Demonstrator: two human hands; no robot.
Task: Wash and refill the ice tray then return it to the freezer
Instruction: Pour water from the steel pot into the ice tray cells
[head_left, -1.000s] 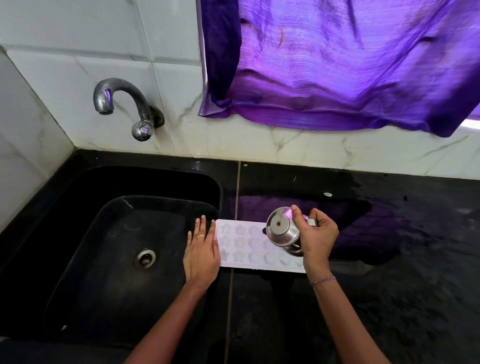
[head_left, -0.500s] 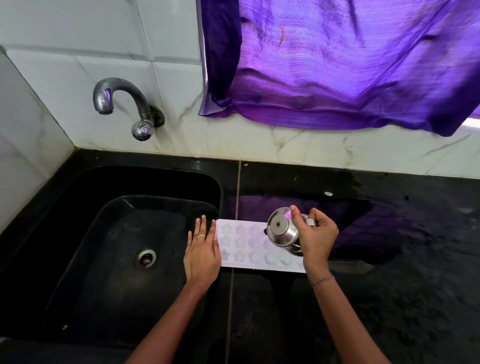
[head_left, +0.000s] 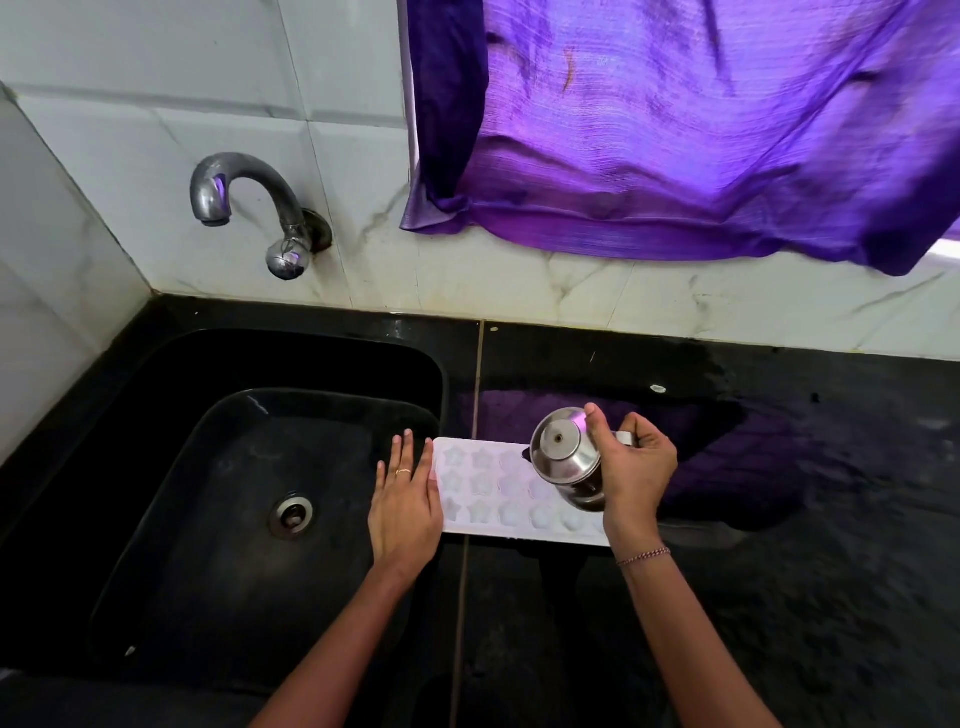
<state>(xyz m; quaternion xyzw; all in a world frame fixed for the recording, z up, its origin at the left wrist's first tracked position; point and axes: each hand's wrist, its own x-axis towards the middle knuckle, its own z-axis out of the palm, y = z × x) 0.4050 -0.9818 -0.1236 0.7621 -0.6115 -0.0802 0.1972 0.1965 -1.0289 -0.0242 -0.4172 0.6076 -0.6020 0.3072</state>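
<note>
A white ice tray with star-shaped and round cells lies flat on the black counter just right of the sink. My left hand rests flat with fingers spread against the tray's left end. My right hand grips a small steel jug with a lid, tilted leftward over the tray's right half. The jug and hand hide the tray's right end.
A black sink with a steel drain lies to the left, under a wall tap. A purple curtain hangs over the white tiled wall. The black counter stretches right, wet behind the tray.
The steel jug has shifted very slightly over the tray. Both hands and the tray stay in the same place.
</note>
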